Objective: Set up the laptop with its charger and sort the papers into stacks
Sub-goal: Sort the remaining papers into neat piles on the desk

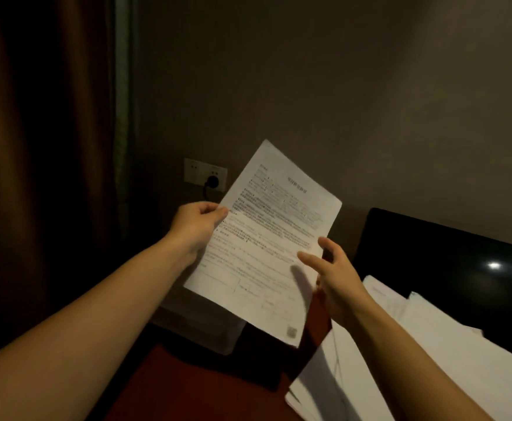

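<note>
Curtain (pixel 36 147) left, plugged wall socket (pixel 205 171) behind held sheet (pixel 263 238), papers (pixel 430 360) overlapping laptop (pixel 446 253)

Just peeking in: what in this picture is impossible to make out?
Head view, dim light:
Print on the held sheet: too small and blurred to read.
Laptop keyboard: covered by loose papers; the screen's right side is cut by the frame edge.
Cable from the wall plug: vanishes behind the sheet, so its end is hidden.
Grey object below the sheet: partly covered, shadowed, unidentifiable.
</note>
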A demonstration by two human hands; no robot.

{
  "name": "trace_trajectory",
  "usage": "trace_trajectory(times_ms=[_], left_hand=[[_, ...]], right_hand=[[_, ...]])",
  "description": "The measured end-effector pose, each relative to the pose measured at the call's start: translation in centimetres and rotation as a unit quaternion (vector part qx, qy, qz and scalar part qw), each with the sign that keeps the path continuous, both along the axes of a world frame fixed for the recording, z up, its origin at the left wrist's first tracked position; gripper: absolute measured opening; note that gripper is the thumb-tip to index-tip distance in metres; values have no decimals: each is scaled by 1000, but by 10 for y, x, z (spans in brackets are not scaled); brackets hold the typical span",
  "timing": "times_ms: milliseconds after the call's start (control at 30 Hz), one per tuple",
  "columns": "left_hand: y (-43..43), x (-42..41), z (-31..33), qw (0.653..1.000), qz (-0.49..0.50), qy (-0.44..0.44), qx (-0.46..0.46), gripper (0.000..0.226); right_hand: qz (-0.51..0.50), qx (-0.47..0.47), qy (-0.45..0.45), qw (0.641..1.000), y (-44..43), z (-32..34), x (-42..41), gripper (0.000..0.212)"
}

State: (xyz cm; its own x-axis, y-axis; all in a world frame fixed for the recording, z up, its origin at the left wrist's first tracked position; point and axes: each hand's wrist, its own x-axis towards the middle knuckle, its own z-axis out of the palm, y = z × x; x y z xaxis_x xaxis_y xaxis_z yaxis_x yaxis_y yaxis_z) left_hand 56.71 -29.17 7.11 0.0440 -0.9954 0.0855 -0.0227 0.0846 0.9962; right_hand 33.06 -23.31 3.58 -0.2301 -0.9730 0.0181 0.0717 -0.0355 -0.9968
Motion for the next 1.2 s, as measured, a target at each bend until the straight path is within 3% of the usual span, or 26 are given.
trace_trajectory(times_ms=[167,333,500,800,833,867,933,1000,1067,1200], left_hand=[[-23,38,-35,990,-15,-124,69,23],[-43,71,-63,982,-15,-175,67,60],[-54,87,-94,977,0,-207,45,31],[-79,94,-107,951,-28,-308,-9,30],[-81,93,-108,945,-30,-325,-13,31],[-83,92,-109,939,-33,-341,-15,32],[-84,90,-113,919,-46,-391,-30,32],[-84,89,-114,873,-70,-479,-66,33],[-80,86,-110,823,-110,-548,-101,35],[-69,73,-96,780,-174,-598,-62,45]], right_hand=[[-46,-11,70,996,-16,-26,39,59],[-42,16,133,990,-32,-56,68,48],[-4,36,168,985,-38,-75,78,43],[-28,22,255,966,-50,-81,70,45],[-24,12,313,949,-50,-83,69,42],[-17,-5,413,911,-50,-84,69,37],[-3,-30,601,799,-50,-89,70,30],[-9,-8,677,736,-50,-91,73,38],[4,9,695,719,-50,-88,76,45],[111,68,659,741,-53,-85,75,65]])
